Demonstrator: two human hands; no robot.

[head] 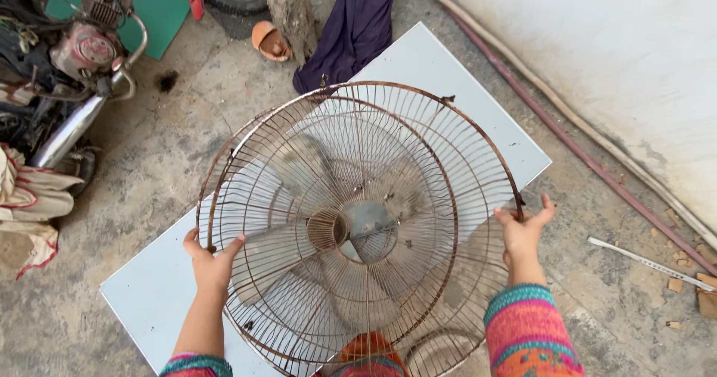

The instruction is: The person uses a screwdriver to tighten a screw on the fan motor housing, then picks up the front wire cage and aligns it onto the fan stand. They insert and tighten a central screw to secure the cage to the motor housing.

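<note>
Left hand [211, 261] and right hand [523, 231] each close a grip on the rusty fan cage [358, 220] over the white counter [149, 295]; a motorcycle [67, 63] stands far left.

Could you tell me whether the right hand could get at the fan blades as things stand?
Probably not: the right hand grips the rim of the rusty wire fan guard, whose close-set wires cover the blades.
</note>
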